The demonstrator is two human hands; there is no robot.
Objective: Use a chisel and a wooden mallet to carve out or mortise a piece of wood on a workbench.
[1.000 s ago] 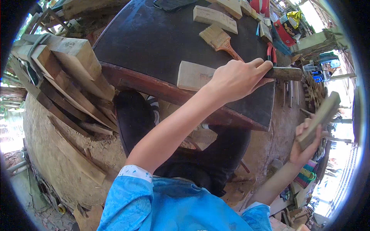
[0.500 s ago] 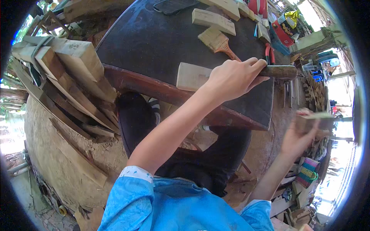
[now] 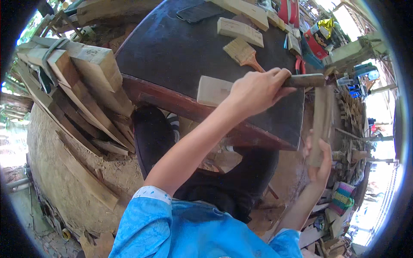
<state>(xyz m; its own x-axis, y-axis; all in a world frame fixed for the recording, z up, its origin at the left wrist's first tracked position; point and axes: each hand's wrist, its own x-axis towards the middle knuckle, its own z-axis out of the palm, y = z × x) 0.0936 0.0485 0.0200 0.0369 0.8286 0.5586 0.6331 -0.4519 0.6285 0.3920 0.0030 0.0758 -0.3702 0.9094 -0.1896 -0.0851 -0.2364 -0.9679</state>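
My left hand (image 3: 258,88) is over the near edge of the dark table, fingers closed on the end of a short brown wooden bar (image 3: 307,80). To the right, past the table corner, my right hand (image 3: 319,159) grips the lower end of a pale wooden piece (image 3: 322,120), blurred by motion and standing upright. Its top end meets or passes close to the bar; contact is hard to tell. A pale wood block (image 3: 211,89) lies on the table edge, partly behind my left hand. Just beyond that hand rests a wide paintbrush (image 3: 241,52) with an orange-brown handle.
More wood blocks (image 3: 240,32) and a black phone-like flat object (image 3: 200,12) lie farther back on the table (image 3: 172,56). Red-handled pliers (image 3: 300,65) sit at its right edge. A strapped bundle of boards (image 3: 92,69) leans at the left. Wood scraps (image 3: 312,232) cover the lower right floor.
My right hand has moved left and down, turning the pale wooden piece from level to upright below the brown bar's end. My left hand stays nearly in place, still gripping the bar.
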